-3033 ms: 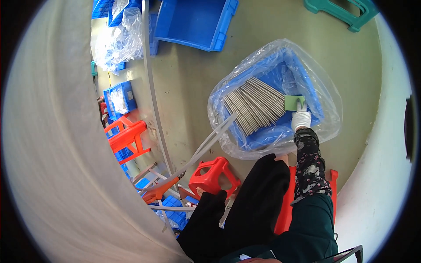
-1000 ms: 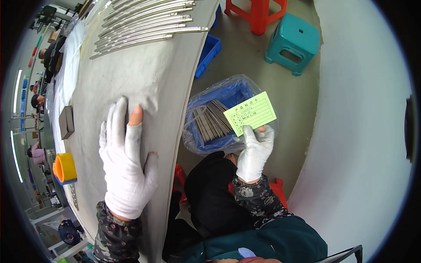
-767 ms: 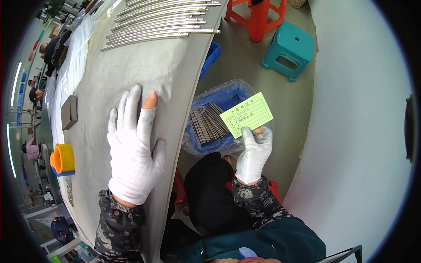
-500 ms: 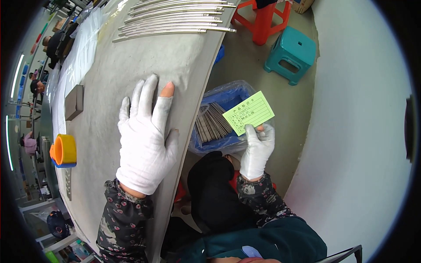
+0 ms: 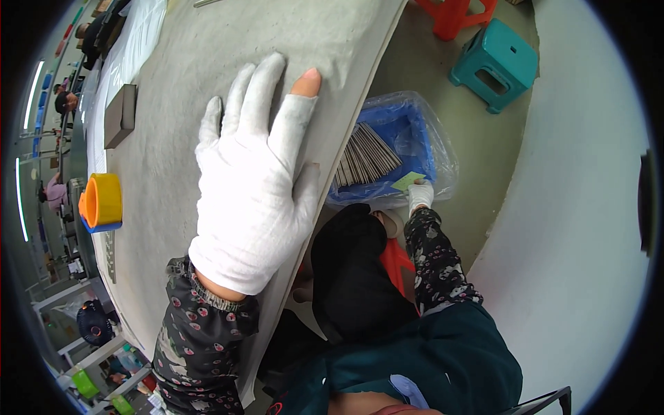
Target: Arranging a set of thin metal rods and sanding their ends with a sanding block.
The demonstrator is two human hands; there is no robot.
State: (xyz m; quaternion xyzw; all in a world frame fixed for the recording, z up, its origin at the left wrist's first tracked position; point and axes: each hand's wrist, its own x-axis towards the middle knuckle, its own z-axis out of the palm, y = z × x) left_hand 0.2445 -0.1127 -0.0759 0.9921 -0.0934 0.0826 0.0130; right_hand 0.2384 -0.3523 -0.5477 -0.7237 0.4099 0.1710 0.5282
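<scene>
My left hand [image 5: 252, 176], in a white glove with one bare fingertip, lies flat and spread on the grey cloth-covered table [image 5: 180, 83] near its edge. My right hand [image 5: 419, 196], also gloved, reaches down to the blue bin [image 5: 415, 135] on the floor and pinches a small green card [image 5: 408, 181] at the bin's near rim. The bin is lined with clear plastic and holds a bundle of thin metal rods [image 5: 363, 155].
An orange-and-yellow tape roll [image 5: 100, 202] and a dark rectangular block [image 5: 121, 114] sit on the table to the left. A teal stool [image 5: 494, 59] and a red stool [image 5: 460, 12] stand on the floor beyond the bin. Other people work far left.
My right hand has lowered the green card from chest height down to the bin's rim. My left hand stayed flat on the table while the view swung toward it.
</scene>
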